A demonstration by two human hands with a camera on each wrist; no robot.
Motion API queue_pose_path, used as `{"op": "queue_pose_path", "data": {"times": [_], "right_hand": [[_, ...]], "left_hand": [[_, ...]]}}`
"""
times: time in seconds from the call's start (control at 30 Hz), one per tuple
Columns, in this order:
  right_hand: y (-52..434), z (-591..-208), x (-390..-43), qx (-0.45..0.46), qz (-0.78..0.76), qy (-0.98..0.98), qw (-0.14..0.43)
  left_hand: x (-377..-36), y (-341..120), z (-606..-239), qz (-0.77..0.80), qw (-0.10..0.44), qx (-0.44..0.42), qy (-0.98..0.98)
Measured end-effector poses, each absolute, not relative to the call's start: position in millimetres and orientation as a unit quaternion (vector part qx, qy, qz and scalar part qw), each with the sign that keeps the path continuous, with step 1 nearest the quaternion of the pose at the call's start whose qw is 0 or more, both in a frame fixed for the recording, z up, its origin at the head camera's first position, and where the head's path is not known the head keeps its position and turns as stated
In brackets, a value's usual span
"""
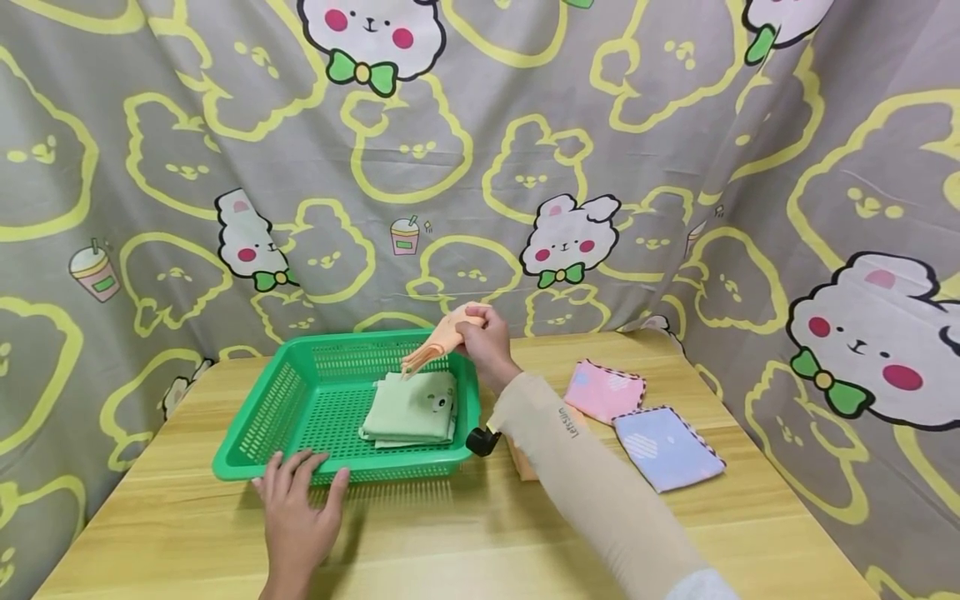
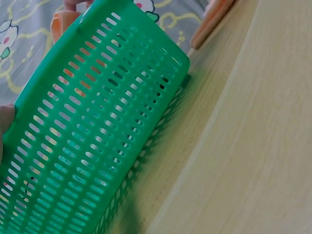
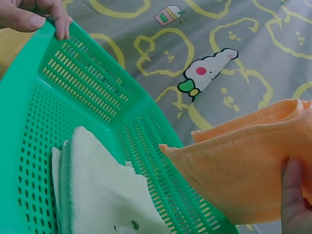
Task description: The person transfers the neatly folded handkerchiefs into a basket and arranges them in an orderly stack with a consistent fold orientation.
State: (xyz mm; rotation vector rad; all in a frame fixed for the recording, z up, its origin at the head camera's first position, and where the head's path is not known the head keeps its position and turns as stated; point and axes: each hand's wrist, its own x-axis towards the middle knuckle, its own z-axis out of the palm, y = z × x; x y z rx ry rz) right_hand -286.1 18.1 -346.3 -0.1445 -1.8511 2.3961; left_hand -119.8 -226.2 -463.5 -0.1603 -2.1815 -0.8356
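My right hand (image 1: 486, 340) pinches a folded orange towel (image 1: 444, 335) above the right part of a green plastic basket (image 1: 262, 408). The towel's loose end hangs down to the left, over a folded pale green towel (image 1: 412, 407) with a small animal face on it, lying inside the basket. Seen from the right wrist, the thumb (image 3: 292, 187) presses on the orange cloth (image 3: 239, 161). My left hand (image 1: 296, 508) holds the basket's near rim at the left, fingers bent over the edge (image 3: 58, 22).
To the right on the wooden table (image 1: 420, 542) lie a folded pink towel (image 1: 603, 392) and a folded blue towel (image 1: 667, 448). Another orange piece (image 1: 523, 462) is partly hidden beneath my right forearm. A patterned grey curtain (image 1: 480, 167) hangs behind the table.
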Motion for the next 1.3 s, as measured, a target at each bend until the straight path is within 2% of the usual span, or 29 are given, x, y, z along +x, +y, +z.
{"op": "queue_pose_path", "data": {"times": [0.47, 1.3], "right_hand": [[10.3, -353.0, -285.9, -0.033, 0.803, -0.594, 0.039], [3.0, -360.4, -287.3, 0.064, 0.872, -0.486, -0.001]], "left_hand": [[-118.2, -226.4, -464.2, -0.326, 0.378, -0.055, -0.865], [-119.8, -226.7, -463.4, -0.329, 0.384, -0.064, -0.860]]}}
